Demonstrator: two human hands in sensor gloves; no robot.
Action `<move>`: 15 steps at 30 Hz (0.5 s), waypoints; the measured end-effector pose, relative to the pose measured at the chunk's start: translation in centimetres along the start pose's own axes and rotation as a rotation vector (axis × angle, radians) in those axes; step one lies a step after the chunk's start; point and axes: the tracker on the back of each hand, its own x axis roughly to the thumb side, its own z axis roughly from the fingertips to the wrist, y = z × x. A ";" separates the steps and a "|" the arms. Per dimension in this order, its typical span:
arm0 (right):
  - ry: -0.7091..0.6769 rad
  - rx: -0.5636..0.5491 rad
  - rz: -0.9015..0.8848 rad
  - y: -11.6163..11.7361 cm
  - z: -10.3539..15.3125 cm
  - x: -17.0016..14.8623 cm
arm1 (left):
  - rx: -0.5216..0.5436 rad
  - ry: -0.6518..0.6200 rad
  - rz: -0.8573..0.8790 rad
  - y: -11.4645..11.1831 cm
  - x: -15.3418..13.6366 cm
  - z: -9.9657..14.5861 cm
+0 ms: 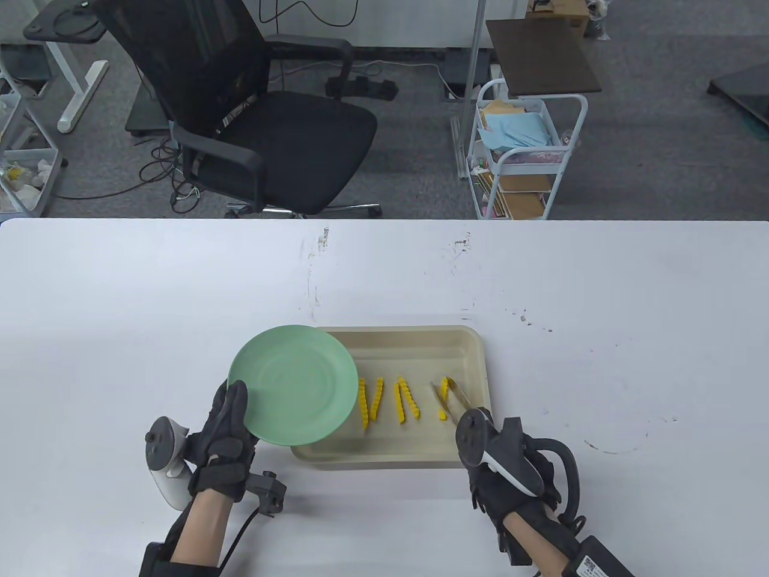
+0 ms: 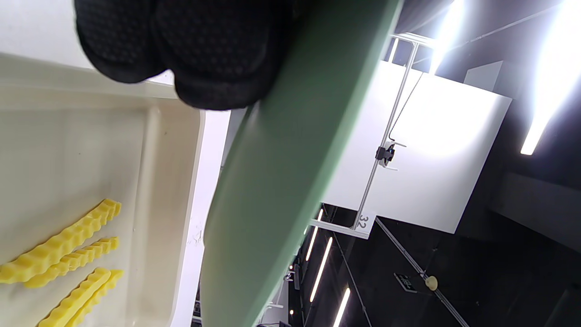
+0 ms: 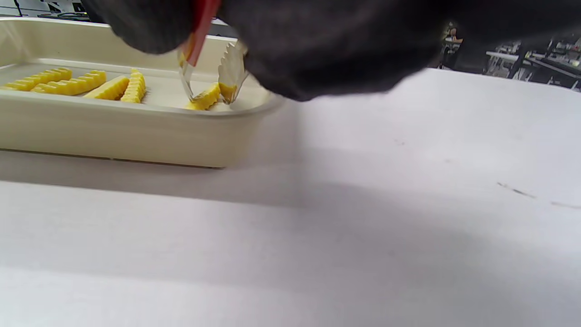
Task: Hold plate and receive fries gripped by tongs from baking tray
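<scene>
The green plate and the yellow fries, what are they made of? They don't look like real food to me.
The plate looks like matte plastic or melamine: even pale green, thick dull rim, no glaze shine. The fries look like moulded plastic or rubber: uniform bright yellow, identical crinkle ridges, no browning or grease. I can't be certain.

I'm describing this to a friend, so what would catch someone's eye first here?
Probably the green plate, which the left hand holds over the left end of the beige baking tray. Next, the bright yellow crinkle fries in the tray, where the right hand has tongs around the rightmost fry.

Black office chair (image 1: 252, 114) — grey, perhaps carpeted, floor (image 1: 661, 150)
</scene>
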 end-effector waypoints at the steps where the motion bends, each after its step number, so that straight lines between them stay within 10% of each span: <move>1: 0.005 -0.014 0.002 0.0 0.0 0.0 | 0.000 0.001 0.000 0.0 0.0 0.0; 15: -0.053 -0.130 -0.335 -1.9 -0.3 -3.6 | 0.002 0.014 0.017 -0.1 -0.1 0.1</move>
